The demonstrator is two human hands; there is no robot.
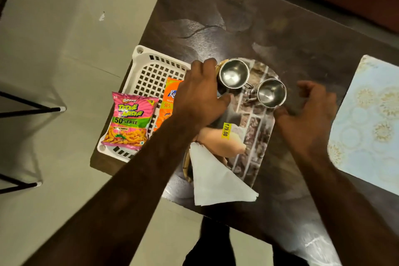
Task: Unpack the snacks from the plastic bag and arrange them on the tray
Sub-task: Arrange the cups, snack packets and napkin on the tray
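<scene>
- Your left hand (pixel 199 93) is over the place where the white basket tray (pixel 149 71) meets the printed oval tray (pixel 257 136). Its fingers (pixel 205 65) curl around the left side of the nearer steel cup (pixel 233 74), and the thumb comes to the base of the cup. It looks like a grip on this cup, but the contact is partly hidden behind the hand.
- Your right hand (pixel 306 119) is open, with the fingers bent and spread, and it holds nothing. The second steel cup (pixel 271 93) stands just beside its thumb, on the left of it. I cannot tell if the thumb touches the cup.
- The two cups stand upright on the oval tray, near each other, with their handles turned to the gap between them.
- The pink snack packet (pixel 129 121) lies flat in the white basket tray, left of your left wrist and well apart from the fingers.
- The orange snack packet (pixel 168 103) lies beside the pink one, and your left hand covers part of it.
- A folded white napkin (pixel 216 179) lies under your left forearm, on the near end of the oval tray and over its edge.
- A yellow price sticker (pixel 226 130) is on the oval tray, between your two wrists.
- A clear plastic bag (pixel 319 244) lies on the dark table (pixel 280 28) under your right forearm.
- A pale patterned mat (pixel 367 119) lies on the table right of your right hand.
</scene>
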